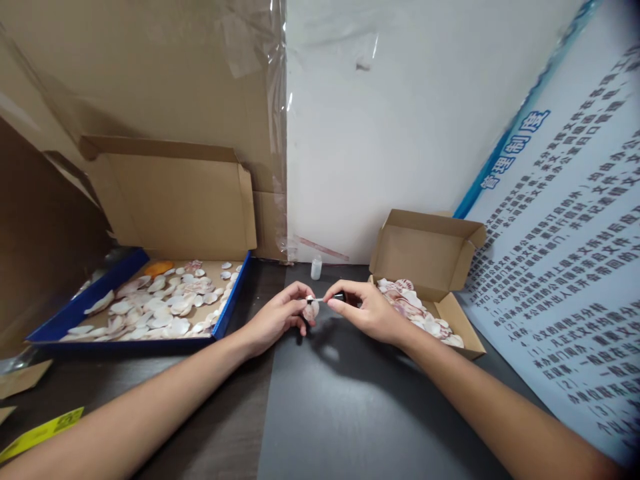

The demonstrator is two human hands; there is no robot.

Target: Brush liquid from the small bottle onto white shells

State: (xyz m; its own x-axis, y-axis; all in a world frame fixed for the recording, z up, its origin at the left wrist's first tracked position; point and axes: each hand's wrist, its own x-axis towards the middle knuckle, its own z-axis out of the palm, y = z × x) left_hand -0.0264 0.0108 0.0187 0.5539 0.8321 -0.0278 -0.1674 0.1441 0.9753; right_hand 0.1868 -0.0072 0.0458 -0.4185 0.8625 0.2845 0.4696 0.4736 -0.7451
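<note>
Near the middle of the view, my left hand [281, 316] holds a small pale shell [312, 312] between its fingers. My right hand [367, 308] pinches a thin brush-like applicator with a black handle [340, 297]. Its thin pale stem points left and reaches the upper part of the shell. Whether the tip touches the shell is too small to tell. Just behind the hands stands a small whitish bottle [316, 268], upright on the table.
At the left, a blue-sided box [135, 345] with a raised cardboard lid holds several shells. An open cardboard box [463, 320] with more shells stands at the right. A yellow label [43, 433] lies front left; a printed poster [565, 280] leans at the right.
</note>
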